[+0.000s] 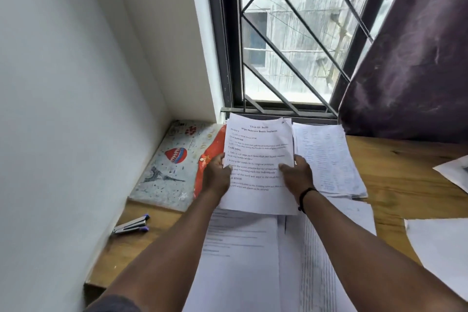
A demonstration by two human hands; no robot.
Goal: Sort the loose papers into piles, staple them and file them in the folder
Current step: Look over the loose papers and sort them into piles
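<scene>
You are at a wooden desk (410, 185) pushed into a corner of a home room, used as a study spot. White plastered walls (63, 84) close in at 9 o'clock. At 12 o'clock a dark-framed window (291, 33) with a diagonal metal grille looks onto a neighbouring building. A dark purple curtain (417, 71) hangs at 2 o'clock. Printed papers (326, 157) cover the desk; a stapler (131, 225) lies at 8 o'clock, a patterned folder (172, 162) at 10 o'clock.
</scene>
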